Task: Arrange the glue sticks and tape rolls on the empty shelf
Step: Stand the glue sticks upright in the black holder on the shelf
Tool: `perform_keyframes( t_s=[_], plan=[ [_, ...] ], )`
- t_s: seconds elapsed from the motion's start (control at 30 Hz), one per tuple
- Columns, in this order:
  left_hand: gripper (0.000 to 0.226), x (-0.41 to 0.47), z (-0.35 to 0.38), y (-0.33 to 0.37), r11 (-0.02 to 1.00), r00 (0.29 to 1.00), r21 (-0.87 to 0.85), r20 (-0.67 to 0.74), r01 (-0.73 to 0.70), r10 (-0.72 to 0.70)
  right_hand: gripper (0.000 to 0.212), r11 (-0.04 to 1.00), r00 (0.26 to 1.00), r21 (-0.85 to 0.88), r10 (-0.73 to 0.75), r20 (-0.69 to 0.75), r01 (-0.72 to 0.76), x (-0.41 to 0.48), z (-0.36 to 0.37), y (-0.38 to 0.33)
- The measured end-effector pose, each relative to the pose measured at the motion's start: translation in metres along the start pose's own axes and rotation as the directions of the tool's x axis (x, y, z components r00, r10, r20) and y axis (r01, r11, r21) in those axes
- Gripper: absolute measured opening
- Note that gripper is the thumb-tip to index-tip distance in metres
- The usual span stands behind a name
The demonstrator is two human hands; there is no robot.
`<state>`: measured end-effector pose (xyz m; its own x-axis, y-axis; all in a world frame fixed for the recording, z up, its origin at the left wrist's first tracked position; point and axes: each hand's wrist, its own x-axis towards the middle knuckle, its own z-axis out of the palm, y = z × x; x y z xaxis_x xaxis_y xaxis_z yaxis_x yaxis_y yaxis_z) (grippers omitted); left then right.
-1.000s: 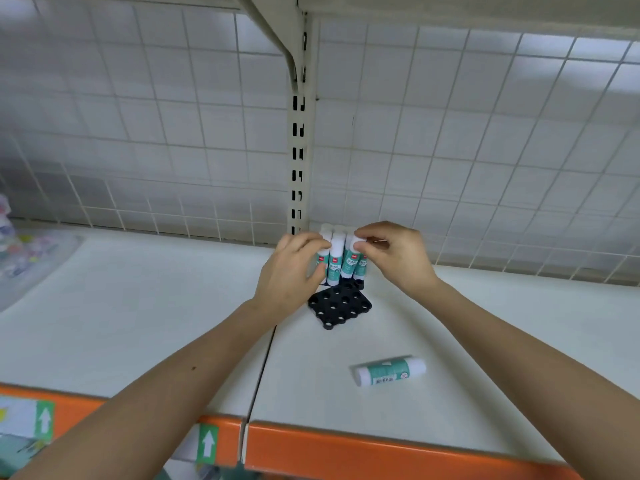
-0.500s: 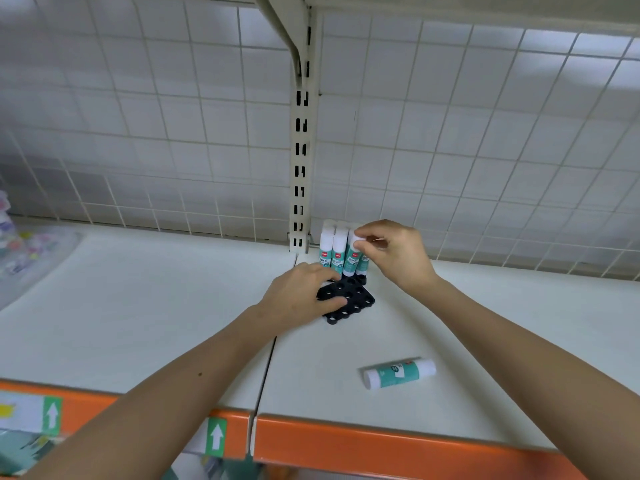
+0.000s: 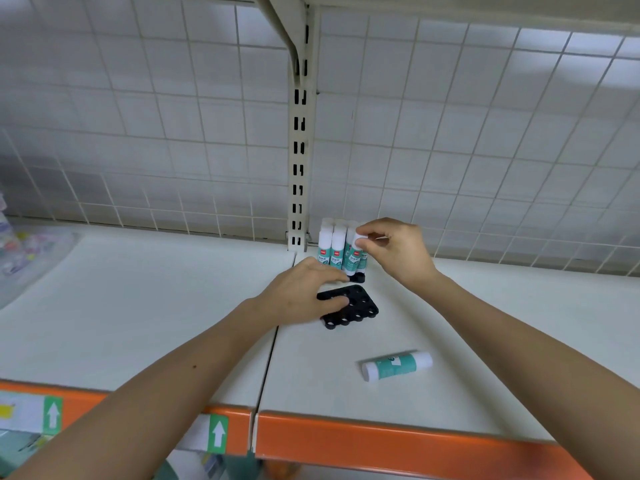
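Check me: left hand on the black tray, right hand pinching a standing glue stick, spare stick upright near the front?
Nearly: the head view shows the spare stick lying on its side. Left hand on black tray, right hand pinching a standing glue stick: correct.

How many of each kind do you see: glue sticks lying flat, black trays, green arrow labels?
Glue sticks lying flat: 1
Black trays: 1
Green arrow labels: 2
Total: 4
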<state>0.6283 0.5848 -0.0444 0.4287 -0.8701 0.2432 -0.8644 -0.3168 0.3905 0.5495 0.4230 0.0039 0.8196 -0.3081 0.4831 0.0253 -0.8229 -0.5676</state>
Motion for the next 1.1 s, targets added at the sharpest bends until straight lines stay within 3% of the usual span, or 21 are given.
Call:
perform_keyframes(
  t_s=[0.17, 0.27, 0.37, 0.47, 0.57, 0.7, 0.87, 0.97, 1.1],
  plan=[
    [0.042, -0.001, -0.010, 0.002, 0.997, 0.924, 0.062, -0.377, -0.048, 0.068, 0.017, 0.998, 0.998, -0.019, -0.053, -0.042, 0.053, 0.001, 0.008, -0.003],
    [0.038, -0.001, -0.011, 0.000, 0.984, 0.866, 0.171, -0.483, -0.055, 0.133, 0.015, 0.992, 0.992, -0.059, -0.116, -0.046, 0.113, 0.003, 0.011, -0.001],
    [0.047, 0.002, -0.010, -0.003, 0.975, 0.884, 0.219, -0.450, -0.028, 0.127, 0.013, 0.982, 0.986, -0.096, -0.165, -0.014, 0.163, 0.006, 0.013, 0.005],
    [0.059, 0.003, -0.007, -0.006, 0.987, 0.924, 0.159, -0.377, 0.002, 0.058, 0.012, 0.961, 0.975, -0.168, -0.224, -0.002, 0.220, 0.006, 0.016, 0.011],
    [0.057, 0.004, -0.004, -0.008, 0.988, 0.924, 0.155, -0.376, -0.011, 0.069, 0.015, 0.946, 0.963, -0.195, -0.268, -0.024, 0.259, 0.004, 0.019, 0.015],
    [0.051, 0.008, -0.005, -0.007, 0.989, 0.906, 0.148, -0.416, -0.010, 0.072, 0.015, 0.976, 0.986, -0.142, -0.167, 0.001, 0.166, 0.005, 0.017, 0.008],
    [0.037, 0.007, -0.003, 0.004, 0.982, 0.858, 0.143, -0.483, -0.120, 0.175, 0.030, 0.998, 0.984, 0.053, 0.005, 0.177, -0.015, -0.004, -0.009, 0.004],
    [0.032, 0.004, 0.001, 0.019, 0.978, 0.876, 0.075, -0.436, -0.195, 0.209, 0.024, 0.988, 0.922, 0.045, 0.124, 0.366, -0.150, -0.024, -0.031, 0.007],
    [0.045, 0.002, 0.005, 0.034, 0.988, 0.976, 0.020, -0.153, -0.155, 0.156, 0.018, 0.969, 0.781, -0.131, 0.245, 0.574, -0.207, -0.049, -0.050, 0.014]
  ],
)
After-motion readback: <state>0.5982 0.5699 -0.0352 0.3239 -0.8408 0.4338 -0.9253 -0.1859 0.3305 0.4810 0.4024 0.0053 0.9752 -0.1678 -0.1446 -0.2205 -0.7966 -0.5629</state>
